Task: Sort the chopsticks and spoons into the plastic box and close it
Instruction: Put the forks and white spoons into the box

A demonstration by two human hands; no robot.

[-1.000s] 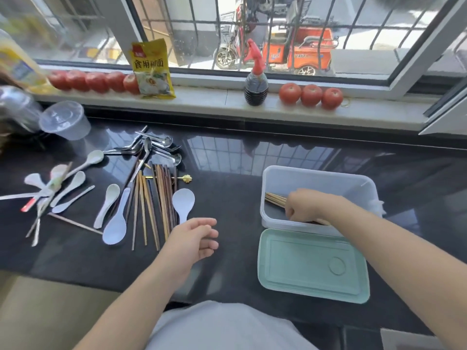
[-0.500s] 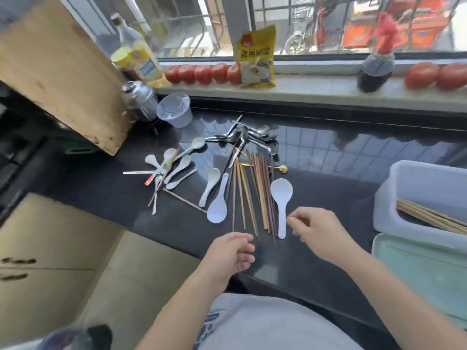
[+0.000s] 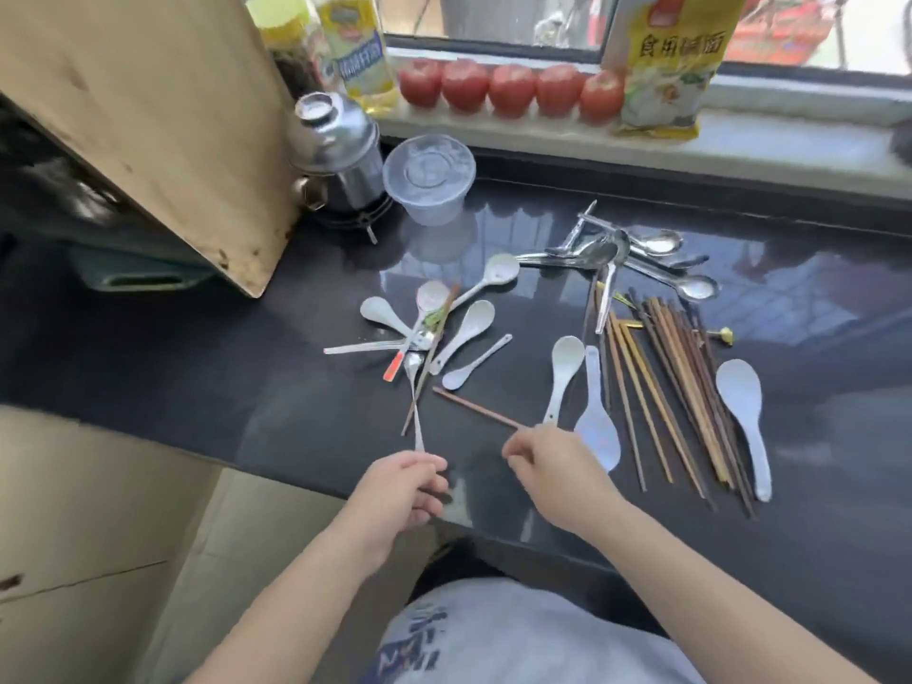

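Note:
Spoons and chopsticks lie scattered on the black countertop (image 3: 247,362). My left hand (image 3: 402,491) pinches the near end of a thin metal spoon (image 3: 415,407) that points away into a small heap of white spoons (image 3: 429,328). My right hand (image 3: 557,469) pinches the near end of a single brown chopstick (image 3: 476,411) lying slantwise. To its right lie two white spoons (image 3: 560,377), a row of wooden chopsticks (image 3: 676,387) and a white rice paddle (image 3: 742,412). Metal spoons (image 3: 622,254) are piled behind. The plastic box is out of view.
A wooden cutting board (image 3: 148,116) leans at the left, with a steel pot (image 3: 340,145) and a clear plastic tub (image 3: 429,177) beside it. Tomatoes (image 3: 508,88), an oil bottle (image 3: 355,46) and a yellow packet (image 3: 666,61) stand on the windowsill. The counter's front edge runs just under my hands.
The view swung left, so the box left the frame. My right hand came out of the box and took the single chopstick's end. My left hand reached the thin spoon's handle.

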